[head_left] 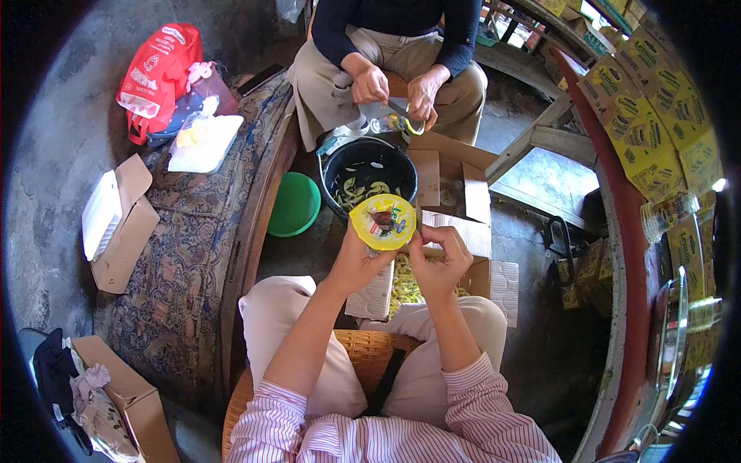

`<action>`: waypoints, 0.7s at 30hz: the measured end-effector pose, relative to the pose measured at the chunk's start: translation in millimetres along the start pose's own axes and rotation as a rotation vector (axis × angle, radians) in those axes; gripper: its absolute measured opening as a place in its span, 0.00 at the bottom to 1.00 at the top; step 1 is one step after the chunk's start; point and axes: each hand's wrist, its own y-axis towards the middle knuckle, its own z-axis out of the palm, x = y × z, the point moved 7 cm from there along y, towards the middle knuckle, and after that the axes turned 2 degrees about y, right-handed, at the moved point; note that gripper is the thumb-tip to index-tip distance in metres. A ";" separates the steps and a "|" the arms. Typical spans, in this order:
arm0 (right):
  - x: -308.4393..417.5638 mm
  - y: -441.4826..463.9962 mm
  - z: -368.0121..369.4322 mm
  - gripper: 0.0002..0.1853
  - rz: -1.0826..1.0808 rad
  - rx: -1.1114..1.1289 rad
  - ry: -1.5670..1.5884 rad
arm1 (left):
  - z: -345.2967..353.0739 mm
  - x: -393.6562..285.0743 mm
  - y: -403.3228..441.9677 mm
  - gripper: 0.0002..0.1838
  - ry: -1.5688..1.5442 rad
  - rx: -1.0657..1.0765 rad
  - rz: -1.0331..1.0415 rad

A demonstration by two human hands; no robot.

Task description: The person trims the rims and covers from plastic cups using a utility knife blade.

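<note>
Striped sleeves [282, 405], hands [359, 258] at lid [384, 222] (yellow)

My sleeves [270, 417] are striped red on white; my cup lid [383, 224] is yellow. From it, a black bucket [346, 157] at 12 o'clock, green basin [295, 204] at 9, white-printed red bag [158, 77] at 10, yellow cartons [644, 112] at 2.

Both forearms [307, 332] reach forward, left hand [358, 258] cupped, right hand [439, 261] pinching.
</note>
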 end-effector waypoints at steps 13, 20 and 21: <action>-4.5 1.7 -4.9 0.08 0.013 -0.014 0.011 | 6.1 1.3 -0.6 0.32 -0.114 0.075 -0.087; -2.1 0.4 -3.6 0.08 -0.019 0.020 0.002 | 1.4 1.9 -1.3 0.25 -0.070 -0.002 -0.045; -2.0 0.3 -3.6 0.08 -0.017 0.015 -0.003 | 3.4 1.7 -0.6 0.27 -0.060 0.037 -0.060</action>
